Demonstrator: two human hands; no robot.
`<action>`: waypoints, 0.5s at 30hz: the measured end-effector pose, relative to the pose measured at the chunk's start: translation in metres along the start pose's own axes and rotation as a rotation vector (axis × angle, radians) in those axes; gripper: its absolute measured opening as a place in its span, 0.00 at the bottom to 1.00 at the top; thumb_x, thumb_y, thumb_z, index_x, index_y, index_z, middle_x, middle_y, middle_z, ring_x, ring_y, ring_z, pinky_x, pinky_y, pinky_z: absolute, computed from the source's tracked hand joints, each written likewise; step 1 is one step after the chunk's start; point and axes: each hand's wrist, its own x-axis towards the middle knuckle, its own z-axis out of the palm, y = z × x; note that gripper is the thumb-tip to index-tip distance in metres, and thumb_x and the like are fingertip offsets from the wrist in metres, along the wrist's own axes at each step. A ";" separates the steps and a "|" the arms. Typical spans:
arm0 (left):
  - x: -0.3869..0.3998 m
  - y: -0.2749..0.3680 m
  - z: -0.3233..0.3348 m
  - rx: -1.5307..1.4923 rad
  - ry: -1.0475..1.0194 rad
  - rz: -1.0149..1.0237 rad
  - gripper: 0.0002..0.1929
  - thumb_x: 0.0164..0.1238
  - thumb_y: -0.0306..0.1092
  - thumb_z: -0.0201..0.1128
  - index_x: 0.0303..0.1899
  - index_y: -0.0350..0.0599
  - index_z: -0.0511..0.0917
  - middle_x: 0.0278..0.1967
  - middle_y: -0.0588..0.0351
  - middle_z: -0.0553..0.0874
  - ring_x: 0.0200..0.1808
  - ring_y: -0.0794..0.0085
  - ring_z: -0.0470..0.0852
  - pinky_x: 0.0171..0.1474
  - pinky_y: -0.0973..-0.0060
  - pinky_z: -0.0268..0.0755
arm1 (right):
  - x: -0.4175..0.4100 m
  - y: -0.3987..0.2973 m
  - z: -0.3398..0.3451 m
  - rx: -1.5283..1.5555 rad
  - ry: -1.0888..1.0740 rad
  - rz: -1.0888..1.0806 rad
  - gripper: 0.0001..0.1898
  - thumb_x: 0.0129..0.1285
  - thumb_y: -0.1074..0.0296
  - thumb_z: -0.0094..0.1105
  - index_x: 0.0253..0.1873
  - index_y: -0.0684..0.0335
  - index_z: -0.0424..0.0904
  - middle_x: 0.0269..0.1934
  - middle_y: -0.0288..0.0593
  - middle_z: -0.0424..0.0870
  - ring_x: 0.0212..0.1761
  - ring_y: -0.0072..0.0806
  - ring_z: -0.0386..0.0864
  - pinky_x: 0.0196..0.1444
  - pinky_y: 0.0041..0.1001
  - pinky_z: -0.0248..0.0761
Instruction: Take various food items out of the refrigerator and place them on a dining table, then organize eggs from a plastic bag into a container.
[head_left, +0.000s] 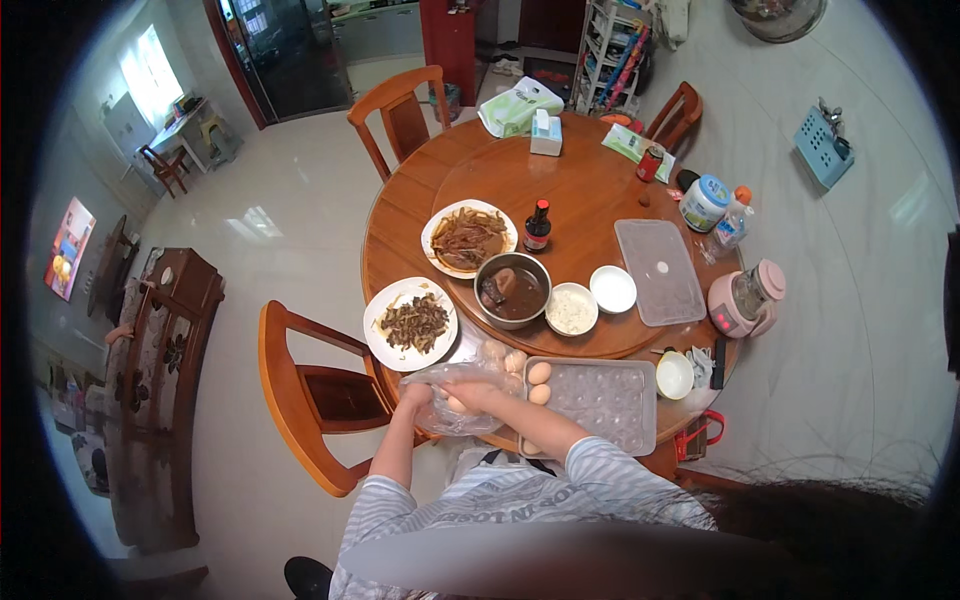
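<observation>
At the near edge of the round wooden table, my left hand (417, 394) grips the left side of a clear plastic bag (459, 421) that has eggs in it. My right hand (474, 395) is at the bag's opening, its fingers partly hidden by plastic; whether it holds an egg cannot be told. Several brown eggs (515, 361) lie in the part of the bag on the table. Right of the bag is a clear plastic egg tray (600, 405) with a few eggs (539, 373) along its left side. My right forearm passes over the tray's near left corner.
Beyond my hands stand a plate of chopped food (412, 326), a steel pot of soup (512, 291), a bowl of rice (571, 309), a sauce bottle (537, 226) and a plastic lid (660, 271). A white bowl (675, 376) is right of the tray. A wooden chair (330, 397) stands at left.
</observation>
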 end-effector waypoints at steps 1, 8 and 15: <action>0.004 0.006 -0.002 0.074 0.162 0.093 0.17 0.50 0.18 0.49 0.43 0.37 0.77 0.38 0.52 0.82 0.39 0.70 0.79 0.41 0.73 0.69 | 0.005 0.013 0.012 0.124 0.075 -0.107 0.33 0.53 0.72 0.53 0.65 0.47 0.54 0.54 0.47 0.70 0.56 0.42 0.68 0.59 0.35 0.59; 0.001 0.055 -0.011 -0.076 -0.012 -0.108 0.16 0.53 0.19 0.48 0.42 0.38 0.78 0.36 0.51 0.81 0.36 0.69 0.78 0.36 0.72 0.69 | 0.014 0.047 0.026 0.249 0.207 -0.472 0.27 0.51 0.73 0.54 0.58 0.48 0.64 0.50 0.49 0.71 0.53 0.45 0.69 0.58 0.37 0.61; 0.000 0.011 -0.004 -0.112 -0.028 -0.185 0.14 0.56 0.25 0.49 0.43 0.38 0.78 0.40 0.50 0.82 0.41 0.67 0.79 0.41 0.72 0.70 | 0.001 0.009 -0.020 -0.021 0.080 -0.255 0.22 0.48 0.69 0.58 0.50 0.41 0.69 0.51 0.52 0.68 0.49 0.52 0.69 0.49 0.40 0.68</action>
